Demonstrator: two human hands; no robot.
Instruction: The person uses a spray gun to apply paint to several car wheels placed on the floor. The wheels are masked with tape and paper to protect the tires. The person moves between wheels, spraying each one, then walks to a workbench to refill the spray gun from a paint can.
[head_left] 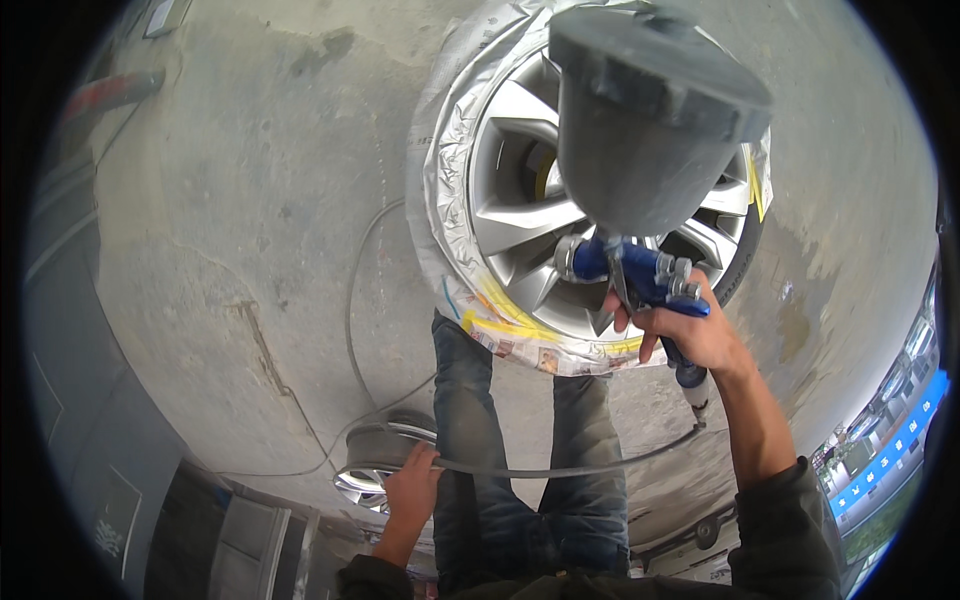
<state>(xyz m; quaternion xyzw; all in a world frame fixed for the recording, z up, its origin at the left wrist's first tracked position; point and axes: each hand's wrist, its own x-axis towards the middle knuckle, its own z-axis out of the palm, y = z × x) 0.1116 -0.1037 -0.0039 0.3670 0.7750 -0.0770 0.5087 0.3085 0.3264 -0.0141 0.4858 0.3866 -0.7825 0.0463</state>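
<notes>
My right hand grips a blue spray gun by its handle, fingers around the trigger side. On top of the gun sits a large grey paint cup with a dark lid, hiding part of the wheel behind it. That silver multi-spoke wheel has its tyre masked with paper and yellow tape. A grey air hose runs from the gun's handle across my legs to my left hand, whose fingers are closed on it.
Beside my left leg a second wheel rim lies on the concrete floor. The hose loops over the floor at left. Grey cabinets or doors stand along the left edge. A red and grey pipe-like object lies at upper left.
</notes>
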